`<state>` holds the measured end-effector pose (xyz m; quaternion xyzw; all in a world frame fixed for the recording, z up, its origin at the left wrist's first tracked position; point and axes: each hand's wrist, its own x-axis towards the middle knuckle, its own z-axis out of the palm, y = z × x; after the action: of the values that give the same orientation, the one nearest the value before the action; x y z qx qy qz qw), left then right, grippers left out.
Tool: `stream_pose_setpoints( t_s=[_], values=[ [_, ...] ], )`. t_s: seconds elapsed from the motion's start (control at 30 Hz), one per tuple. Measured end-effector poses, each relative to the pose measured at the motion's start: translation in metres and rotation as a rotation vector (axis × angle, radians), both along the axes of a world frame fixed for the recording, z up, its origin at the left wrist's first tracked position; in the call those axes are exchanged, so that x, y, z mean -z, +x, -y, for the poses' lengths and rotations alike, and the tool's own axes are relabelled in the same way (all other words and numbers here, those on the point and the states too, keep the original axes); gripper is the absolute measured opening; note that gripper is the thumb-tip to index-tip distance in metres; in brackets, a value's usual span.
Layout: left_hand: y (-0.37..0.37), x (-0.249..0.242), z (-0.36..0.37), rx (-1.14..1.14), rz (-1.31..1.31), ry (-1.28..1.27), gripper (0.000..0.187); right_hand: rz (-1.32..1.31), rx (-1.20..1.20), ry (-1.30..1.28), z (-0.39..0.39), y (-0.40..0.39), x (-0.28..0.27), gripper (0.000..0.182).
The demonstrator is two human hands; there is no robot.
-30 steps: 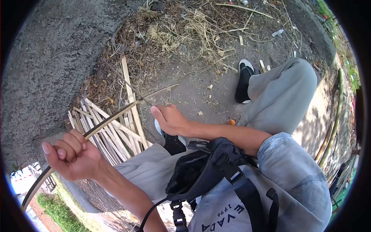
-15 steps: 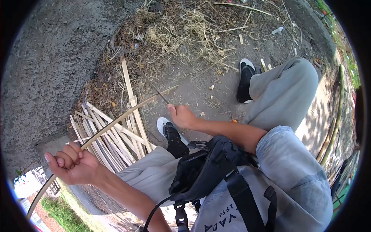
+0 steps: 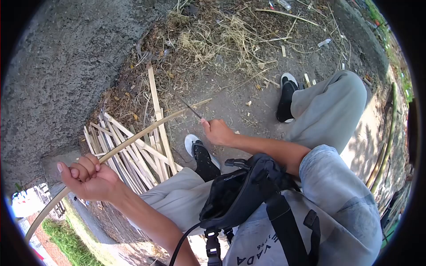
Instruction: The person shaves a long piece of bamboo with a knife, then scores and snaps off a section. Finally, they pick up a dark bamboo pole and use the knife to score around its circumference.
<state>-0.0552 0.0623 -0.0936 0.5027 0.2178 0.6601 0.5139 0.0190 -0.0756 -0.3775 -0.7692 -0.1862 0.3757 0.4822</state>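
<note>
A long, bent bamboo strip [image 3: 146, 131] runs from the lower left up to the middle of the view. My left hand [image 3: 91, 178] is closed around it near its lower part, palm turned up. A thin-bladed knife [image 3: 188, 107] crosses close to the strip's upper end; whether the blade touches it I cannot tell. Its handle is hidden inside the closed fingers of my right hand [image 3: 217, 132], in front of my body.
Cut pale strips [image 3: 133, 153] lie piled on the ground by a rough concrete block [image 3: 71, 71]. Dry shavings [image 3: 222, 40] are scattered beyond my feet. Long green poles [image 3: 390, 133] lie at the right. A black bag [image 3: 244, 195] hangs at my front.
The view has shifted slightly, so the ground and pile appear a little further right. Both hands keep their hold on the strip and the knife.
</note>
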Motion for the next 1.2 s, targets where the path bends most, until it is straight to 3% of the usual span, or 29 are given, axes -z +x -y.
stream_pose_setpoints(
  t_s=[0.07, 0.27, 0.37, 0.47, 0.57, 0.67, 0.77, 0.87, 0.97, 1.07, 1.17, 1.2],
  values=[
    [-0.002, 0.002, -0.007, -0.024, 0.010, -0.027, 0.044, -0.072, -0.033, -0.068, 0.000, 0.005, -0.016, 0.058],
    [0.000, 0.001, 0.002, -0.020, 0.002, -0.020, 0.045, 0.182, -0.164, 0.325, -0.019, -0.018, -0.094, 0.067],
    [-0.005, 0.003, 0.000, -0.030, 0.011, -0.014, 0.045, -0.044, 0.009, 0.030, -0.012, -0.004, -0.039, 0.064],
    [-0.001, 0.000, 0.002, 0.038, 0.004, 0.015, 0.046, -0.243, 0.015, -0.152, 0.003, 0.012, -0.015, 0.063],
    [0.000, 0.001, 0.003, 0.062, -0.006, -0.011, 0.044, 0.009, -0.058, 0.012, -0.004, 0.003, -0.061, 0.068],
    [-0.001, 0.001, 0.006, 0.093, -0.010, -0.005, 0.041, 0.151, -0.059, 0.227, -0.016, -0.019, -0.070, 0.071],
    [-0.003, 0.002, 0.002, -0.019, -0.021, 0.001, 0.046, -0.037, 0.029, -0.096, -0.008, -0.004, -0.008, 0.066],
    [0.000, -0.001, 0.002, 0.039, -0.002, -0.007, 0.047, -0.232, 0.007, -0.168, 0.001, 0.019, -0.015, 0.064],
    [0.002, 0.000, 0.012, 0.047, -0.031, 0.002, 0.046, 0.026, -0.013, 0.100, -0.013, 0.002, -0.053, 0.068],
    [-0.003, 0.002, 0.017, 0.095, -0.048, 0.012, 0.045, 0.098, -0.032, 0.313, -0.016, -0.011, -0.096, 0.068],
    [0.000, 0.002, 0.007, -0.020, -0.010, -0.004, 0.044, 0.133, 0.054, 0.127, -0.019, -0.015, -0.022, 0.069],
    [-0.006, 0.003, -0.003, 0.034, -0.012, 0.003, 0.044, -0.049, 0.055, -0.035, -0.007, 0.003, -0.006, 0.069]
  ],
)
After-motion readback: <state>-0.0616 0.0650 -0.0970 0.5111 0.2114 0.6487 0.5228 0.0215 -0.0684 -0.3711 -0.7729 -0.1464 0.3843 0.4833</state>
